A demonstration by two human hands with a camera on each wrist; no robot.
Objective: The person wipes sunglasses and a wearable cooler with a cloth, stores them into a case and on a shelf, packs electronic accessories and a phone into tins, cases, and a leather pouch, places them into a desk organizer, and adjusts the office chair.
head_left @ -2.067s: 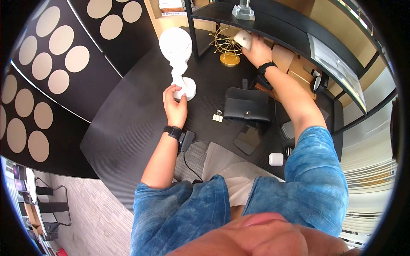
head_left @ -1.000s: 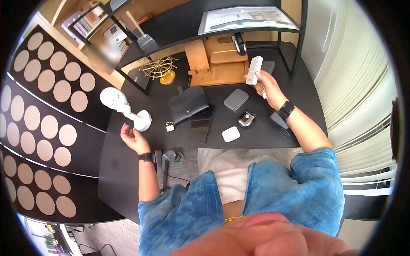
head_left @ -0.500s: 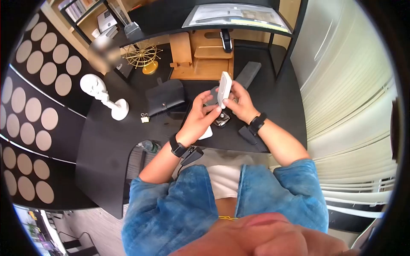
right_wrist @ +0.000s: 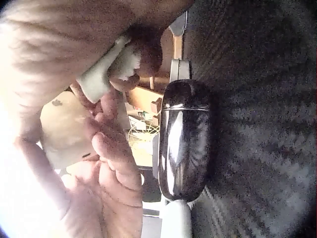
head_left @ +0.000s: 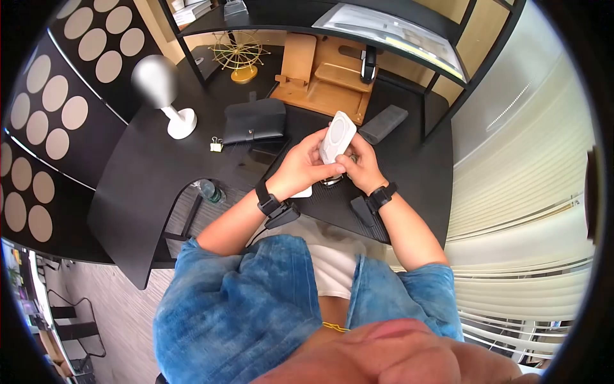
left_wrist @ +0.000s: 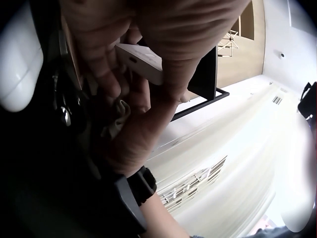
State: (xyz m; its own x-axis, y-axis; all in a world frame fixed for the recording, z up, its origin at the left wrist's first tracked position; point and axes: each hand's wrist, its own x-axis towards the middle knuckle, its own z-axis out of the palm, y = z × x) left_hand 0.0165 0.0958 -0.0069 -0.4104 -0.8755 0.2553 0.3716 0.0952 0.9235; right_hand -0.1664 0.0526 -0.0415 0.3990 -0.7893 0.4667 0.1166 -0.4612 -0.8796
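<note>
Both hands meet over the desk (head_left: 409, 173) and hold a white magnetic power bank (head_left: 337, 139), its ring-marked face tilted up in the head view. My left hand (head_left: 297, 168) grips its left side and lower end, thumb across the bottom. From the other side my right hand (head_left: 366, 168) pinches its lower end. A pale crumpled wipe (right_wrist: 106, 74) is tucked in the right hand's curled fingers. In the right wrist view the power bank (right_wrist: 64, 131) shows a small logo. Below the hands lie a shiny dark case (right_wrist: 183, 141) and a white earbud case (head_left: 305, 192), partly hidden.
A grey oblong case (head_left: 384, 123) lies right of the hands. To the left are a black pouch (head_left: 254, 121), a binder clip (head_left: 216, 144) and a white sculpture (head_left: 182, 123). Behind stand a wooden organizer (head_left: 320, 96) and a golden Ferris wheel (head_left: 243, 73), under a black shelf (head_left: 294, 31).
The right hand has brought the power bank from the back of the desk to the front. The left hand has left the sculpture's base and joined it; the power bank has since tilted.
</note>
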